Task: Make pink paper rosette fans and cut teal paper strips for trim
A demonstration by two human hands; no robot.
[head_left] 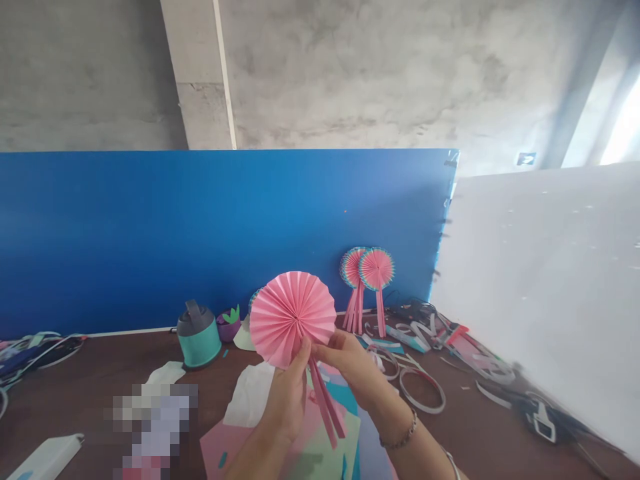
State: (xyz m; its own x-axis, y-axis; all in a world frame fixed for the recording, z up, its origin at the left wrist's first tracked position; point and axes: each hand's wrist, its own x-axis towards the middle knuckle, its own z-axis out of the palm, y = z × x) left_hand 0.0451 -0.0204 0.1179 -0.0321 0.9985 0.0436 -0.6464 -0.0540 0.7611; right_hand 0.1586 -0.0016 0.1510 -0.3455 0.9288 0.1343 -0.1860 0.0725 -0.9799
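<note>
A round pink pleated paper fan (293, 315) with pink strips (327, 408) hanging below it is raised in front of me. My left hand (287, 393) pinches the fan's lower edge from the left, fingers closed on it. My right hand (353, 365) grips it from the right at the middle bottom, with a bracelet on the wrist. Sheets of pink, green and teal paper (305, 447) lie on the brown table (100, 387) under my hands.
Two finished pink and teal fans (367, 270) lean on the blue board (200, 227) behind. A teal container with a grey lid (197, 337) stands left. Tape rings (423, 390), paper scraps and tools lie right by a white board (545, 287). A white box (47, 457) lies bottom left.
</note>
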